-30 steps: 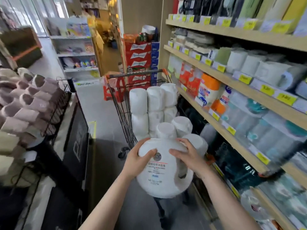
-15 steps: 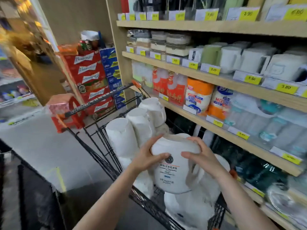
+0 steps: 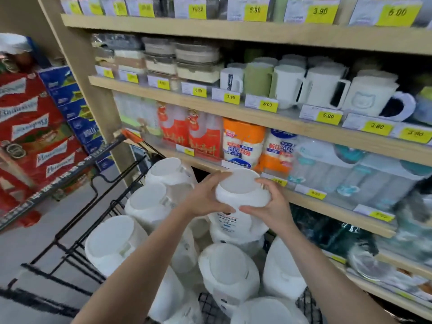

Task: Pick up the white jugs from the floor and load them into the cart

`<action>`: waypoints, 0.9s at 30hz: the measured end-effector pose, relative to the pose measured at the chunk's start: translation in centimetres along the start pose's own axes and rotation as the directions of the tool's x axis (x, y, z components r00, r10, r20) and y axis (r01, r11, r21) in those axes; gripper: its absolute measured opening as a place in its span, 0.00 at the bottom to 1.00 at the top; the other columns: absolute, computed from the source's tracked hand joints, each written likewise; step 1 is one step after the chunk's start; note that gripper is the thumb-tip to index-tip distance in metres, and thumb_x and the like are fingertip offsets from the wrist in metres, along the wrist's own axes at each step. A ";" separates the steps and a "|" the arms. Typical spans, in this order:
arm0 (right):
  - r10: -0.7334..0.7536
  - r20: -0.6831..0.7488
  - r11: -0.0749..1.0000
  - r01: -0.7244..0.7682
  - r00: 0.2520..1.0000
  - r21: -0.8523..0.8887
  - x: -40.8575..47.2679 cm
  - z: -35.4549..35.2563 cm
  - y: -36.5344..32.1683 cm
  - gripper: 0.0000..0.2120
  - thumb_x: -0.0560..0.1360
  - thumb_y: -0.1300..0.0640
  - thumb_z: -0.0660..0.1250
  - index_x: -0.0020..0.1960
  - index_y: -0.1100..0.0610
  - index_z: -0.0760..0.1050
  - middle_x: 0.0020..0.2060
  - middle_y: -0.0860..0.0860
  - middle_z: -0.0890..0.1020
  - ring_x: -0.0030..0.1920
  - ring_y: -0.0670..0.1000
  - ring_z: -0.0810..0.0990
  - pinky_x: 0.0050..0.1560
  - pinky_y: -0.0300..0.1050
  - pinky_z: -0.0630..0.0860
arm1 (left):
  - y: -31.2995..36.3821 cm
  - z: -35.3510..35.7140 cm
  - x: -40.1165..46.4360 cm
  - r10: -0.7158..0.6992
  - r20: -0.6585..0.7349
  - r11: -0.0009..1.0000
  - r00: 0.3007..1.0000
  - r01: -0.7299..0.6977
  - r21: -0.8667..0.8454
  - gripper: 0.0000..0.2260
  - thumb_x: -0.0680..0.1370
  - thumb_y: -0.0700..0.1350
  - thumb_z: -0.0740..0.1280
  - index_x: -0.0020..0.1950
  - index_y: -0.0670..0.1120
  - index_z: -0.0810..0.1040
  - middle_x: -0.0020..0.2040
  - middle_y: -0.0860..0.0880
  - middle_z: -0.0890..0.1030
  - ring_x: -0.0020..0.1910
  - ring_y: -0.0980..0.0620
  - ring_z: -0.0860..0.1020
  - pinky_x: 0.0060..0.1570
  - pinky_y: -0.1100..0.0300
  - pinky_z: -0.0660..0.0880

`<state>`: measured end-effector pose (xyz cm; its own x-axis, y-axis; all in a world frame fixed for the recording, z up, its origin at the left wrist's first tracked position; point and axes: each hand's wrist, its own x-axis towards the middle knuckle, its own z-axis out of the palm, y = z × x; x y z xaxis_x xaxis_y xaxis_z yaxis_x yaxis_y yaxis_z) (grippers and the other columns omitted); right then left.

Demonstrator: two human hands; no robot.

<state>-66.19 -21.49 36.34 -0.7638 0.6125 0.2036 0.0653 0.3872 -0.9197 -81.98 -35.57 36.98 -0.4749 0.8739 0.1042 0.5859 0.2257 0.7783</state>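
Observation:
I hold a white jug [image 3: 242, 197] with a printed label between both hands, over the right side of the black wire cart [image 3: 77, 232]. My left hand [image 3: 207, 198] grips its left side and my right hand [image 3: 271, 206] grips its right side, fingers curled round its top end. The jug sits low, touching other jugs beneath it. Several more white jugs fill the cart: one at the front left [image 3: 114, 244], one in the middle [image 3: 229, 274], and others further back [image 3: 169, 171].
Wooden store shelves [image 3: 257, 115] with mugs, packaged goods and yellow price tags run close along the right of the cart. The cart's handle bar [image 3: 77, 164] crosses at left. Red and blue cartons [image 3: 30, 127] are stacked beyond it. Grey floor [image 3: 28, 242] lies at lower left.
I have stepped up to the cart and carried the jug forward over it, then lowered it among the jugs inside. Both hands keep their hold on its sides.

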 end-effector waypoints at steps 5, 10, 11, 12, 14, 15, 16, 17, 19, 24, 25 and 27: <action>-0.018 0.005 0.995 0.019 1.000 -0.102 3.1 2.1 4.5 0.34 0.55 0.54 0.83 0.54 0.39 0.69 0.54 0.36 0.71 0.51 0.35 0.69 0.51 0.23 0.64 | -4.2 1.0 3.0 -0.005 -0.023 0.998 1.000 0.003 -0.055 0.39 0.55 0.61 0.74 0.64 0.60 0.63 0.62 0.65 0.64 0.69 0.50 0.64 0.70 0.51 0.63; -0.033 0.132 0.978 0.059 0.991 -0.200 4.7 2.7 6.0 0.36 0.56 0.52 0.83 0.58 0.42 0.68 0.57 0.45 0.68 0.55 0.40 0.67 0.55 0.28 0.63 | -7.8 2.4 3.2 -0.024 -0.098 1.000 0.995 0.024 -0.005 0.45 0.55 0.62 0.76 0.68 0.51 0.66 0.66 0.52 0.67 0.67 0.52 0.64 0.68 0.53 0.65; -0.025 0.174 0.976 0.061 0.984 -0.207 5.0 2.7 5.8 0.36 0.57 0.52 0.82 0.59 0.42 0.67 0.58 0.46 0.67 0.57 0.41 0.67 0.57 0.29 0.63 | -8.1 2.5 2.9 -0.021 -0.121 1.000 0.992 0.023 0.020 0.46 0.55 0.63 0.75 0.69 0.49 0.66 0.66 0.51 0.67 0.66 0.52 0.65 0.67 0.54 0.65; -0.013 0.206 0.975 0.058 0.979 -0.216 5.2 2.6 5.7 0.37 0.57 0.52 0.82 0.59 0.41 0.67 0.60 0.46 0.66 0.59 0.42 0.66 0.59 0.31 0.63 | -8.3 2.7 2.6 -0.015 -0.139 0.999 0.990 0.020 0.035 0.47 0.55 0.64 0.75 0.70 0.47 0.67 0.66 0.49 0.67 0.67 0.50 0.65 0.67 0.54 0.64; 0.007 0.235 0.972 0.049 0.972 -0.231 5.4 2.5 5.4 0.37 0.58 0.52 0.82 0.60 0.41 0.66 0.61 0.46 0.65 0.61 0.43 0.65 0.60 0.36 0.63 | -8.1 2.7 2.3 -0.036 -0.146 0.998 0.989 0.042 0.040 0.48 0.56 0.65 0.74 0.71 0.45 0.66 0.67 0.48 0.65 0.68 0.49 0.64 0.68 0.55 0.63; 0.013 0.241 0.970 0.046 0.971 -0.239 5.4 2.5 5.2 0.37 0.58 0.51 0.82 0.60 0.41 0.65 0.61 0.46 0.65 0.60 0.43 0.66 0.59 0.36 0.63 | -7.8 2.6 2.1 -0.059 -0.130 0.997 0.990 0.064 0.035 0.49 0.55 0.65 0.73 0.71 0.46 0.64 0.68 0.48 0.64 0.70 0.49 0.62 0.69 0.57 0.61; 0.023 0.243 0.968 0.040 0.970 -0.249 5.3 2.5 5.1 0.37 0.58 0.51 0.81 0.60 0.41 0.65 0.61 0.46 0.65 0.60 0.43 0.66 0.58 0.36 0.64 | -7.7 2.4 2.0 -0.080 -0.106 0.996 0.991 0.083 0.025 0.50 0.55 0.65 0.73 0.72 0.47 0.63 0.69 0.49 0.63 0.71 0.50 0.60 0.70 0.57 0.60; 0.030 0.244 0.965 0.035 0.969 -0.258 5.1 2.6 4.8 0.37 0.58 0.50 0.81 0.60 0.41 0.65 0.61 0.46 0.65 0.59 0.43 0.67 0.58 0.37 0.64 | -7.6 2.1 1.9 -0.103 -0.079 0.994 0.992 0.104 0.016 0.50 0.54 0.65 0.73 0.72 0.48 0.63 0.71 0.48 0.62 0.72 0.49 0.59 0.71 0.55 0.60; 0.039 0.239 0.961 0.029 0.970 -0.275 4.6 2.8 4.2 0.36 0.58 0.50 0.81 0.59 0.40 0.65 0.60 0.46 0.64 0.58 0.43 0.67 0.57 0.37 0.64 | -7.6 1.7 1.8 -0.129 -0.047 0.992 0.991 0.129 0.006 0.50 0.53 0.64 0.73 0.72 0.50 0.63 0.72 0.46 0.62 0.72 0.48 0.60 0.71 0.51 0.62; 0.064 0.219 0.962 -0.002 0.974 -0.273 3.5 2.9 4.0 0.36 0.60 0.51 0.81 0.60 0.41 0.64 0.61 0.46 0.63 0.59 0.44 0.67 0.59 0.38 0.65 | -7.6 1.7 1.4 -0.126 -0.020 0.989 0.992 0.127 0.082 0.51 0.54 0.63 0.75 0.73 0.51 0.61 0.71 0.46 0.63 0.72 0.47 0.60 0.69 0.46 0.64; 0.070 0.222 0.963 -0.008 0.973 -0.271 3.4 2.9 3.9 0.36 0.60 0.51 0.80 0.60 0.41 0.64 0.61 0.46 0.63 0.60 0.44 0.66 0.60 0.38 0.65 | -7.4 1.6 1.5 -0.118 -0.009 0.987 0.993 0.118 0.110 0.51 0.55 0.61 0.78 0.73 0.50 0.60 0.72 0.45 0.62 0.73 0.47 0.59 0.70 0.46 0.62; 0.097 0.238 0.964 -0.032 0.967 -0.262 3.5 3.1 3.8 0.35 0.61 0.50 0.80 0.60 0.39 0.63 0.61 0.45 0.62 0.61 0.45 0.65 0.62 0.39 0.64 | -7.0 1.0 1.5 -0.134 0.012 0.977 0.991 0.130 0.167 0.50 0.58 0.55 0.81 0.74 0.51 0.59 0.74 0.43 0.58 0.75 0.46 0.54 0.73 0.47 0.58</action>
<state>-70.57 -20.03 32.56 -0.8845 0.4658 0.0278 0.2561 0.5343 -0.8056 -86.14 -35.40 31.13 -0.5411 0.8409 -0.0088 0.6205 0.4062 0.6708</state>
